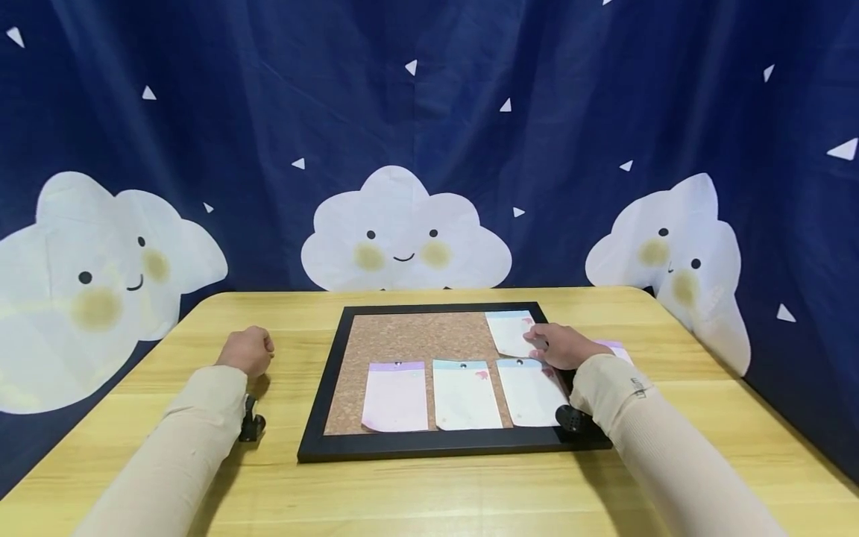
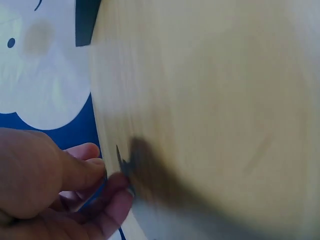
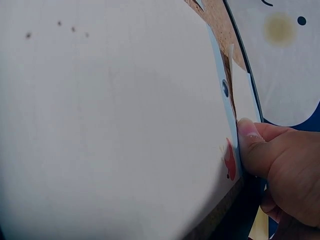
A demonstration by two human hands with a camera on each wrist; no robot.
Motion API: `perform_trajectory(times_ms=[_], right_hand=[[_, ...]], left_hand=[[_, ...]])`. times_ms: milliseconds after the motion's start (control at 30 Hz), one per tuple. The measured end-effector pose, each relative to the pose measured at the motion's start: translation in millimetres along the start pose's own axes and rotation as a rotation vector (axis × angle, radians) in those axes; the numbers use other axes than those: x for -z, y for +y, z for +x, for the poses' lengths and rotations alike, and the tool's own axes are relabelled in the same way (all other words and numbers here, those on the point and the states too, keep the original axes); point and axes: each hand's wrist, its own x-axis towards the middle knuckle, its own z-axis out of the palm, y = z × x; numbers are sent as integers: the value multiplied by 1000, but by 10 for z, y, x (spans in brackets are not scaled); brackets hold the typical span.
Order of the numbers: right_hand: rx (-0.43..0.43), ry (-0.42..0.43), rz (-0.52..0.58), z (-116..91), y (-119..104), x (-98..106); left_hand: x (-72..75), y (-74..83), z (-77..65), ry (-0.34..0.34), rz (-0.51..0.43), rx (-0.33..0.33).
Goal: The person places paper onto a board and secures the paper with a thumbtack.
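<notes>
A black-framed corkboard (image 1: 416, 328) lies flat on the table. My right hand (image 1: 560, 345) is at its upper right corner and pinches the right side of a blue-topped note sheet (image 1: 505, 332). In the right wrist view the thumb (image 3: 252, 145) overlaps that sheet, whose lower edge curls up. Below it are a purple-topped note (image 1: 396, 399) and two blue-topped notes (image 1: 466, 399), each with a tack at its top edge. My left hand (image 1: 250, 350), left of the board, pinches a small metal tack (image 2: 120, 157) between thumb and fingers, its thin point sticking out.
Another purple-topped sheet (image 1: 619, 350) lies on the table right of the board, partly behind my right wrist. The wooden table (image 1: 429, 492) ends at a dark blue curtain (image 1: 416, 112) with clouds on it.
</notes>
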Motion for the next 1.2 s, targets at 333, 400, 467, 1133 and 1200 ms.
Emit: perform_trajectory(times_ms=[333,400,467,1133,1200], right_hand=[[-32,-8,28,-33,-35,-5],[-33,-4,20,-37,-38,-8],[-34,-4,26,-41,-36,-15],[30,25,5,-35,-15,-25],[24,27,-2,-32,-13,-25]], left_hand=[[-54,286,121,68,-43,-48],[-67,366,139,89,-39,-70],[-71,452,151,97,-34,-90],[-129,1105,224,89,-51,-205],[-133,1141,223,89,-53,-219]])
